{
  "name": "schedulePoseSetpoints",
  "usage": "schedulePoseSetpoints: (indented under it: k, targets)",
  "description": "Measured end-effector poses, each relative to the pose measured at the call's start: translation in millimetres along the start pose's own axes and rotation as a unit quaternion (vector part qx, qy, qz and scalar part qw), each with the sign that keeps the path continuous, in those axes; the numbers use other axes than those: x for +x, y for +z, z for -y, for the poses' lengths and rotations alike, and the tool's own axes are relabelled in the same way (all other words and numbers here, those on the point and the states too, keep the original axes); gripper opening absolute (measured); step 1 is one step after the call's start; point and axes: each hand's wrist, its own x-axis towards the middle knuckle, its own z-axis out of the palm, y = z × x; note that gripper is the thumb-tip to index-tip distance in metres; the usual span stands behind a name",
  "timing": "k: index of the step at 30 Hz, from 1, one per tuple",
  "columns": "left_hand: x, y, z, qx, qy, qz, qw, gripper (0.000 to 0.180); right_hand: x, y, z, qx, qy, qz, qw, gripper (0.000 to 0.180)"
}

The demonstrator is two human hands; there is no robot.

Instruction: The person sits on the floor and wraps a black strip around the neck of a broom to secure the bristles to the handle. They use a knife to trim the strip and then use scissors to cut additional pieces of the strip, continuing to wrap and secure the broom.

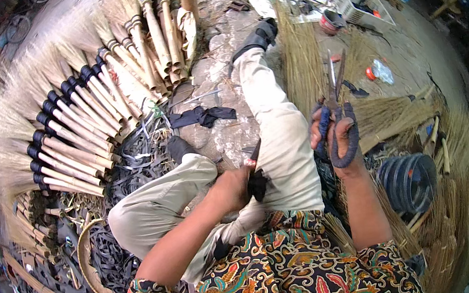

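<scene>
My left hand is closed in a fist in front of my lap, against a crumpled black piece that looks like cloth or rubber. A dark pointed tip with a bit of red sticks up beyond the fist; its kind I cannot make out. On the right, raised beside my knee, my right hand grips a pair of scissors. Dark blue wrapping covers the scissors' handle loops, and the blades point away from me, slightly apart. My trousered legs lie between the hands.
Finished-looking brooms fan out at the left over black strips. Loose straw bundles and a dark ribbed plastic container lie right. A white crate stands far right. A black cloth strip lies ahead.
</scene>
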Motion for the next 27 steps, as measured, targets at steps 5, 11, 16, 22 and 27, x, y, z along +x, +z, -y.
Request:
schedulePoseSetpoints:
  k: [5,11,16,22,27]
  targets:
    - [56,-21,44,0.140,-0.126,0.125,0.974,0.094,23,-8,-34,-0.050,0.075,-0.103,0.991,0.037]
    - [138,-67,127,0.058,-0.121,-0.181,0.974,0.031,30,-19,-93,-0.168,0.109,-0.195,0.960,0.022]
    - [212,-56,170,0.088,-0.101,-0.258,0.957,0.028,32,-25,-109,-0.142,0.121,-0.238,0.953,0.023]
    - [269,-42,182,0.168,-0.116,-0.215,0.955,0.032,30,-19,-105,-0.193,0.122,-0.254,0.940,0.037]
    - [253,-99,176,-0.042,-0.025,-0.244,0.969,0.017,48,-14,-93,-0.191,0.122,-0.209,0.951,0.039]
